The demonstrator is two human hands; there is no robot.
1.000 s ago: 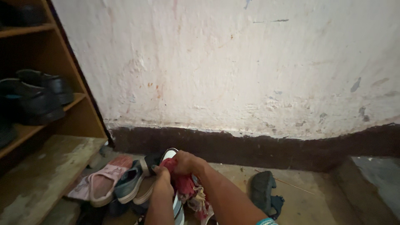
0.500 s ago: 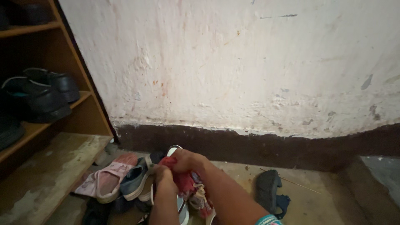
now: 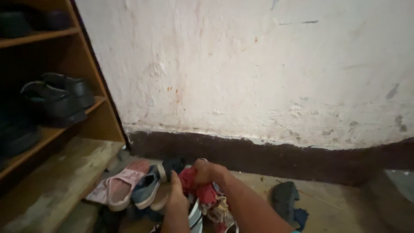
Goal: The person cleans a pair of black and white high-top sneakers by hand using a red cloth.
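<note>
Right hand (image 3: 206, 169) clamped on a red rag (image 3: 202, 192), bunched up and pressed against a striped shoe (image 3: 194, 215) low in the middle of the view. Left hand (image 3: 177, 193) wrapped around that same shoe from the near side, fingers closed on it. Rag trailing down between both forearms, pale frayed end at the bottom.

Just left of the hands: blue shoe (image 3: 146, 190) tipped on its side, touching a pink sandal (image 3: 118, 190), both crowded in so the pile hides whatever's under it. Over to the right, well apart, dark sandal (image 3: 286, 200) alone on the floor (image 3: 327, 211). Behind everything, scuffed white wall (image 3: 258, 73) with a dark band along the base.

Far left, wooden rack (image 3: 51, 181), two black shoes (image 3: 58, 101) on the middle shelf, maybe more in the shadows, too dark to tell.

Count so far: one rag, one striped shoe, one blue, one pink, one dark sandal, two black.
</note>
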